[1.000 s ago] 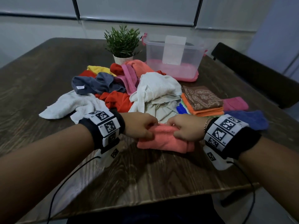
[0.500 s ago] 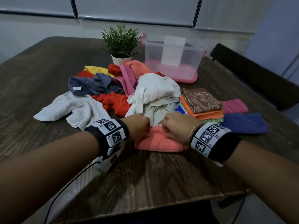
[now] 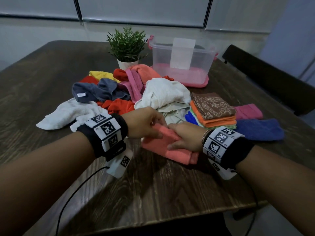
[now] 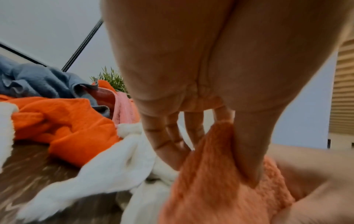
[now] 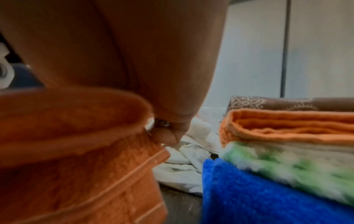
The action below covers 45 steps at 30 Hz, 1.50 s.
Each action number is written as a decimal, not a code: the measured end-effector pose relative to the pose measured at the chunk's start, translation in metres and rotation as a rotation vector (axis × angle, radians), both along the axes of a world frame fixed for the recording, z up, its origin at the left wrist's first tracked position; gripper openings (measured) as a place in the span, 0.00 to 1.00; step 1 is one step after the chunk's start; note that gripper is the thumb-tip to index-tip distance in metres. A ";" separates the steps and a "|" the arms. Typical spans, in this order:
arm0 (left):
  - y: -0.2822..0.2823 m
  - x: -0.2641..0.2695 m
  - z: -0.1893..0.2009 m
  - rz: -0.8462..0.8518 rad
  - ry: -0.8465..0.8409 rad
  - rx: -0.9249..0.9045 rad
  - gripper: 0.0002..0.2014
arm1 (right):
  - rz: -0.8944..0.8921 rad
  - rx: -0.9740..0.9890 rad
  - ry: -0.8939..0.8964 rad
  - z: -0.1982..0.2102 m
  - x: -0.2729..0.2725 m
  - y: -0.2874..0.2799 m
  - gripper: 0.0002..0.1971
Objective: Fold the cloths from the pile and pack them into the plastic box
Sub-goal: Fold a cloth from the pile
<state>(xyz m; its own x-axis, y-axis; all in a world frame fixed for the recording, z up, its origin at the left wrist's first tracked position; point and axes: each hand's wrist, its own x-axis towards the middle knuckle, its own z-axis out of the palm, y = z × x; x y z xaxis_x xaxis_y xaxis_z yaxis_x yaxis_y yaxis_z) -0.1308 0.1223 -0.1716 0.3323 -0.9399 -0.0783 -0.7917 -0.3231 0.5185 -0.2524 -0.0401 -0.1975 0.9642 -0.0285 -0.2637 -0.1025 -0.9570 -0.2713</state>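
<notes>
Coral cloth (image 3: 163, 147) lies partly folded on the wooden table (image 3: 153, 193), directly between both hands and touching each. Left hand (image 3: 144, 123) pinches the cloth's far left edge; the left wrist view shows the thumb (image 4: 249, 159) pressed into the pile of the fabric against the index finger, while the other fingers (image 4: 164, 145) hang loosely extended behind it. Right hand (image 3: 185, 138) grips the cloth from the right side, thumb on top and fingers curled under a raised fold; the right wrist view shows that fold (image 5: 72, 115) rolled over below the palm. The two hands are close together, nearly touching at the cloth's far edge.

Just beyond the hands sits the unfolded pile (image 3: 119, 92) of white, red, grey, pink and yellow cloths. Just beyond the right hand stands a folded stack (image 3: 213, 113), topped by a brown patterned cloth. Further right of the right hand lie a folded pink cloth (image 3: 248, 111) and a blue cloth (image 3: 259, 130). Well beyond the pile stands the plastic box (image 3: 182, 65), open-topped, beside a potted plant (image 3: 127, 46).
</notes>
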 end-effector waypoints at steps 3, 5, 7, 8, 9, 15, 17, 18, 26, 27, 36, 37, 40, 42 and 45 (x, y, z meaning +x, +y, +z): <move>-0.003 0.007 0.013 0.042 0.045 -0.119 0.10 | -0.060 0.199 -0.080 0.011 -0.002 -0.006 0.21; -0.005 0.013 0.015 0.103 0.081 -0.214 0.08 | -0.084 0.291 -0.132 0.017 -0.004 -0.011 0.28; -0.007 0.018 0.013 0.170 0.112 -0.285 0.06 | -0.082 0.327 -0.114 0.021 -0.008 -0.015 0.34; -0.008 0.019 0.012 0.194 0.128 -0.305 0.06 | -0.077 0.337 -0.097 0.023 -0.010 -0.016 0.36; -0.009 0.019 0.010 0.209 0.140 -0.320 0.06 | -0.071 0.344 -0.085 0.022 -0.011 -0.018 0.37; -0.014 0.017 0.004 0.200 0.140 -0.328 0.08 | -0.054 0.274 -0.008 0.024 -0.015 -0.022 0.55; -0.014 0.018 0.006 0.193 0.157 -0.328 0.08 | -0.046 0.295 0.007 0.028 -0.016 -0.024 0.57; -0.014 0.018 0.006 0.196 0.174 -0.333 0.08 | -0.045 0.313 0.007 0.030 -0.016 -0.026 0.58; -0.018 0.010 0.025 0.018 0.330 -0.439 0.11 | -0.153 0.624 -0.156 0.048 -0.014 -0.009 0.35; -0.021 0.008 0.030 0.014 0.315 -0.474 0.11 | -0.166 0.583 -0.200 0.049 -0.012 -0.007 0.33; -0.079 -0.010 0.036 0.304 0.910 -0.628 0.32 | -0.552 0.648 -0.620 0.074 -0.019 -0.042 0.24; -0.089 -0.012 0.037 0.298 0.871 -0.652 0.30 | -0.532 0.644 -0.635 0.076 -0.024 -0.049 0.24; -0.122 -0.019 0.048 0.286 0.831 -0.666 0.26 | -0.453 0.664 -0.676 0.084 -0.038 -0.068 0.16; -0.145 -0.024 0.056 0.274 0.848 -0.644 0.27 | -0.453 0.639 -0.727 0.090 -0.044 -0.083 0.16; -0.170 -0.031 0.062 0.268 0.926 -0.487 0.32 | -0.592 0.697 -0.892 0.095 -0.051 -0.109 0.19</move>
